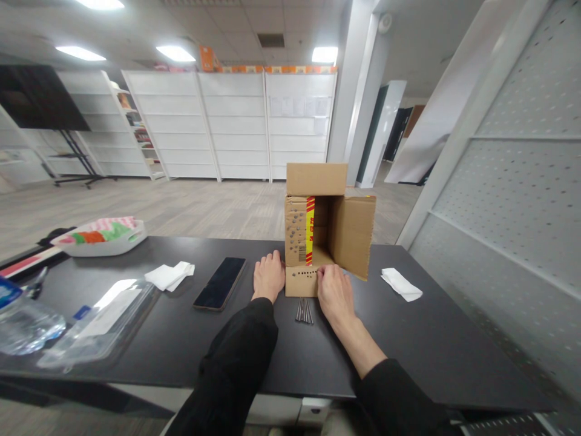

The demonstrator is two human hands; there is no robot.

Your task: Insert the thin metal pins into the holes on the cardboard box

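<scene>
A cardboard box (296, 233) stands on the dark table with its front flaps spread. Grey nail-head-like dots mark its left flap, and a row of small dark holes runs along the bottom flap (299, 286). My left hand (269, 277) lies on the table against the box's left side, fingers forward and not gripping. Thumb and fingers of my right hand (336, 293) are pinched together at the right end of the row of holes; whatever they hold is hidden. Several thin metal nails (304, 311) lie in a fan just before the box, between my hands.
A phone (220, 283) and a folded tissue (170, 275) lie to the left, with a clear plastic case (102, 324), a water bottle (27, 324) and a white tray (102, 245) beyond. Another tissue (402, 284) is on the right. A perforated panel (512, 200) borders the table's right side.
</scene>
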